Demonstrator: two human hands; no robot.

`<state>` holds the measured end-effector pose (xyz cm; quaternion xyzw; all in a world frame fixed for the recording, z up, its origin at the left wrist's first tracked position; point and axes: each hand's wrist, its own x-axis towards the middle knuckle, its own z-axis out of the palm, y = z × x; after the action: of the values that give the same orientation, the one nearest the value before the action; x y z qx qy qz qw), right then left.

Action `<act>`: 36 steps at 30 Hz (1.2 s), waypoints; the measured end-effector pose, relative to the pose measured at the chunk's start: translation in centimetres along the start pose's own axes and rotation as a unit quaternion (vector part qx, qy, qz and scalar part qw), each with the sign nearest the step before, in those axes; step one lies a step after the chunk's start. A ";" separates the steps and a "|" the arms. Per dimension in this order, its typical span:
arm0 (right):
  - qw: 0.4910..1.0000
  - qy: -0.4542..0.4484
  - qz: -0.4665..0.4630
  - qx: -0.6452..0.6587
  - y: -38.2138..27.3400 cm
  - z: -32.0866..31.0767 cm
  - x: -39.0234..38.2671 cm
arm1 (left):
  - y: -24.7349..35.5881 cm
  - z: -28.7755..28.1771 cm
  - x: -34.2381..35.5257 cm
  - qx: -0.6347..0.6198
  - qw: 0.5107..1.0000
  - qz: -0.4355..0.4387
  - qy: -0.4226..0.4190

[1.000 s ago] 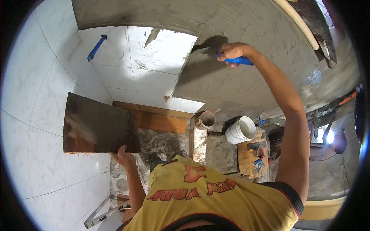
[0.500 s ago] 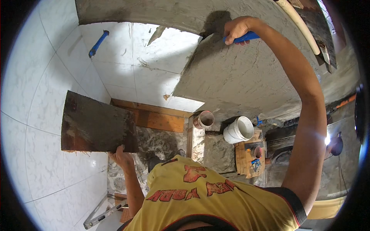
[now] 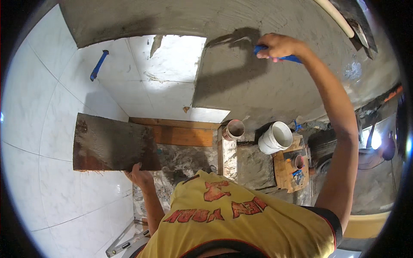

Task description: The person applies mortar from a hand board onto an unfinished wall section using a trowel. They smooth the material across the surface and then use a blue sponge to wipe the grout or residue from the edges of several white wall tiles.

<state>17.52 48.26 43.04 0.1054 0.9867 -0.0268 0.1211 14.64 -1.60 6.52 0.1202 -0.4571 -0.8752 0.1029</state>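
Observation:
My left hand (image 3: pixel 141 177) grips a dark rectangular mortar board (image 3: pixel 114 139) by its near edge, thumb on top. Grey mortar is smeared over the board, and its near-left edge looks reddish and frayed. Up and to the right, my right hand (image 3: pixel 282 46) is closed on a blue plastering float (image 3: pixel 292 58) at the wall. The float's working face is hidden, so I cannot tell whether it touches the wet grey plaster (image 3: pixel 254 92). Left of that plaster, white marbled tiles (image 3: pixel 172 56) carry a few mortar smears.
A blue pipe stub (image 3: pixel 99 65) sticks out of the tiles. Below stand a small bucket (image 3: pixel 235 130), a white bucket (image 3: pixel 275 137) and a wooden platform (image 3: pixel 285 172) with a cup (image 3: pixel 297 161). A wooden plank (image 3: pixel 183 135) runs along the wall base. A bright lamp (image 3: pixel 376 140) shines at right.
My right hand with the float has moved slightly right and down in view. The camera view has shifted, and the shadow on the plaster has changed shape. My left hand still holds the board.

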 end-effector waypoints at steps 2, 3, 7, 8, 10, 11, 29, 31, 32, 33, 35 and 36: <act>1.000 -0.024 0.005 -0.003 -0.7 1.6 0.3 | -1.1 -1.7 0.5 -0.008 0.999 0.013 -0.044; 0.999 -0.043 0.004 -0.025 -0.9 2.5 1.1 | -0.8 -1.6 0.1 -0.005 0.999 0.015 -0.045; 0.996 -0.072 0.043 -0.027 -0.6 4.8 3.8 | 1.2 2.9 -1.8 -0.036 0.999 -0.007 -0.032; 0.996 -0.072 0.042 -0.026 -0.8 4.8 4.5 | 1.5 3.5 -2.1 -0.051 0.998 -0.009 -0.025; 0.993 -0.086 0.071 -0.032 -2.1 4.2 5.4 | 1.0 2.5 -1.8 -0.045 0.999 -0.010 -0.012; 0.993 -0.088 0.067 -0.034 -2.3 4.0 6.0 | 0.4 1.7 -1.6 -0.040 0.999 -0.012 -0.003; 0.983 -0.012 0.021 -0.182 -4.6 -1.7 4.9 | -0.6 -3.9 1.4 -0.004 0.996 -0.065 0.053; 0.991 0.030 0.045 -0.125 -1.1 0.4 4.8 | -1.8 -5.3 2.5 0.053 0.997 -0.039 0.030; 0.991 0.032 0.045 -0.121 -0.3 1.5 5.0 | -2.3 -6.2 3.0 0.110 0.994 -0.013 0.012; 0.994 0.002 0.047 -0.103 -0.3 2.8 4.8 | -2.1 -5.8 2.9 0.113 0.993 -0.013 0.008; 0.991 -0.001 -0.001 -0.133 -2.0 4.6 3.7 | -0.9 -4.2 1.8 0.124 0.992 0.016 -0.031; 0.992 0.002 0.004 -0.129 -2.4 5.4 3.9 | -0.4 -3.3 1.4 0.125 0.991 0.018 -0.038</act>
<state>14.59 46.27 36.95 0.0934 0.9817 0.1012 0.1316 14.32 -4.31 4.25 0.0909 -0.5683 -0.8134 0.0852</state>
